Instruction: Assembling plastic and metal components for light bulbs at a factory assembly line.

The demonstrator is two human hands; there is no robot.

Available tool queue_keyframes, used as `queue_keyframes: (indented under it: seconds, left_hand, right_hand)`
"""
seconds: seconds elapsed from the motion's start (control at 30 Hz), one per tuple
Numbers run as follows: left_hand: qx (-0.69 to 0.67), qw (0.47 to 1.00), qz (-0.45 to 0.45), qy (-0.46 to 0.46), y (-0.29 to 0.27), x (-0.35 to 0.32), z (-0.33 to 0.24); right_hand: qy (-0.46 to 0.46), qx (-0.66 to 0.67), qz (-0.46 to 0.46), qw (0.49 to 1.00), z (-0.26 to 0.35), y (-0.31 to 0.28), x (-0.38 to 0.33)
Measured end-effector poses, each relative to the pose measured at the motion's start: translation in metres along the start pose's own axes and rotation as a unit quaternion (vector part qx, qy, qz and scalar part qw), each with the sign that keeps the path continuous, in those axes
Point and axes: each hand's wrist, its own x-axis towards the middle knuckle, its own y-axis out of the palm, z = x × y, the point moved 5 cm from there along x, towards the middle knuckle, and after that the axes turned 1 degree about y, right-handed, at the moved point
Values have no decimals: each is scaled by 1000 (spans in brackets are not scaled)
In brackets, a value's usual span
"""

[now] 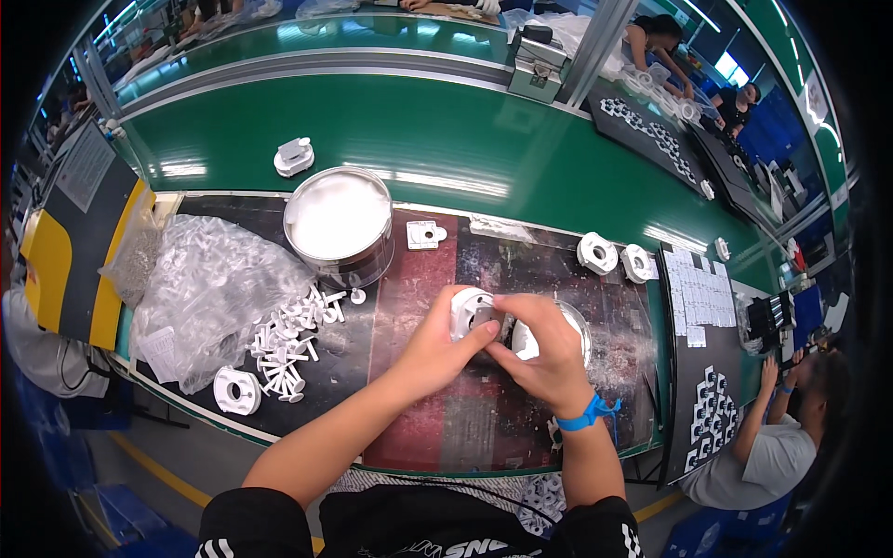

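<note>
A rounded white plastic housing [461, 314] is held over the mat in front of me, with its hollow side partly showing. My left hand [433, 352] is closed round it from the left, thumb across the near edge. From the right, my right hand [549, 353] pinches its edge between finger and thumb; whether a small part sits between those fingertips I cannot tell. A blue band circles the right wrist. Partly hidden behind the right hand is a shallow round dish [579, 325] with something white in it.
A large tin [358, 265] with white contents stands left of centre. Beside it lie white plastic pins [284, 339] and a clear bag [209, 288]. Similar housings [237, 391] rest around the bench. A black board with white parts [712, 409] and a co-worker [767, 456] are at right.
</note>
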Motion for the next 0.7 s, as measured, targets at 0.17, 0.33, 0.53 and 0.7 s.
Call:
queue_keyframes:
  seconds: [0.17,0.33,0.53,0.7]
  left_hand:
    - [-51,998,-9,-26,-1,3,5]
    - [-86,996,-13,-27,-1,1,-2]
    - [-17,1000,-5,9,1,1,-1]
    - [-64,998,-9,-13,-2,2,2]
  right_hand:
    - [-45,-10,-1,999,1,6,-2]
    - [4,9,-38,999,-1,1,-3]
    - [6,0,-47,999,1,0,-1]
    - [-4,-6,-46,999,-4,3,-3]
